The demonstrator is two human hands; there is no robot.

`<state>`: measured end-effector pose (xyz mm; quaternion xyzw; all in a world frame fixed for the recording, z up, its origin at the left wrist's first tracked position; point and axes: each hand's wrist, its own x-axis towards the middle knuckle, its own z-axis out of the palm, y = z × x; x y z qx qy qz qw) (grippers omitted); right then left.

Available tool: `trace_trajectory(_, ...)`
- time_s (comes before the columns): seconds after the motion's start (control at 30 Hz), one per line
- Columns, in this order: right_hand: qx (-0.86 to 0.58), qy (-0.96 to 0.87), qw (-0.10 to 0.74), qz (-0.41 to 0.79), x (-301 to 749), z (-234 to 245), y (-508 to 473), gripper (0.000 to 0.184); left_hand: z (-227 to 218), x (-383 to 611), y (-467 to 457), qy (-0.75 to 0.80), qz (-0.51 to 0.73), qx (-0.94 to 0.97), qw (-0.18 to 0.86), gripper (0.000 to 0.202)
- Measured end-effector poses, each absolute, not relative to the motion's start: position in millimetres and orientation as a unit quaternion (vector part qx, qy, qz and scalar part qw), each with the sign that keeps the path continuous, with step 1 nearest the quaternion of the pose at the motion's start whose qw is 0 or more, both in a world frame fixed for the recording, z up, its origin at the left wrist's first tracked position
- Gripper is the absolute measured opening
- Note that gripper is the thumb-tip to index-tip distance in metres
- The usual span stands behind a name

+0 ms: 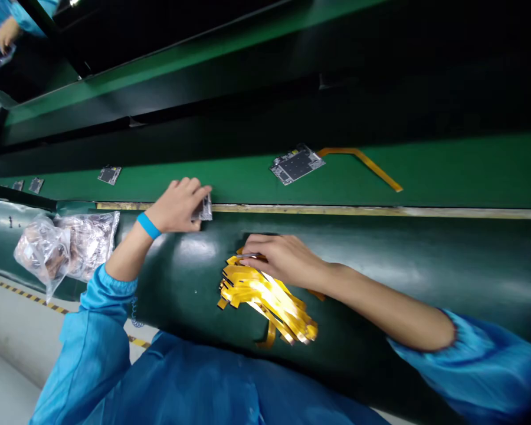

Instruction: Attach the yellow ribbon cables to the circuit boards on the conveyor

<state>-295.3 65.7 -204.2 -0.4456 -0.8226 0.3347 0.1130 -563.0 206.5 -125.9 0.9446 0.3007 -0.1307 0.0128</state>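
My left hand [179,205], with a blue band at the wrist, is closed on a small circuit board [207,208] at the edge strip of the green belt. Its fingers cover part of the board. In the middle of the table, my right hand [281,255] pinches thin metal tweezers [252,255], mostly hidden by the fingers. The tips are by the upper end of a pile of yellow-orange flex cables [265,292]. Whether they grip a cable cannot be made out.
On the green belt [469,171] lies a circuit board [297,164] with a flex cable [358,154] attached. Another board [110,174] and several smaller-looking ones lie further left. Clear plastic bags [88,242] rest on the table at left. A co-worker's hand [9,32] shows top left.
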Motion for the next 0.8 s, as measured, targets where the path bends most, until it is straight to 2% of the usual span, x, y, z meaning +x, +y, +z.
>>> trace_trajectory(0.23,-0.470,-0.760,0.225,0.388,-284,-206,61,0.029,-153,-516,167,0.253,-0.152,0.953,0.063,0.076)
trace_trajectory(0.43,-0.542,-0.641,0.278,0.467,-279,-213,72,0.059,-170,-523,167,0.242,-0.122,0.961,0.048,0.068)
trace_trajectory(0.57,-0.570,-0.597,0.287,0.487,-275,-219,84,0.070,-177,-529,169,0.182,-0.086,0.978,0.050,0.052)
trace_trajectory(0.8,-0.577,-0.594,0.272,0.491,-271,-220,92,0.072,-179,-521,174,0.129,-0.100,0.985,0.057,0.036)
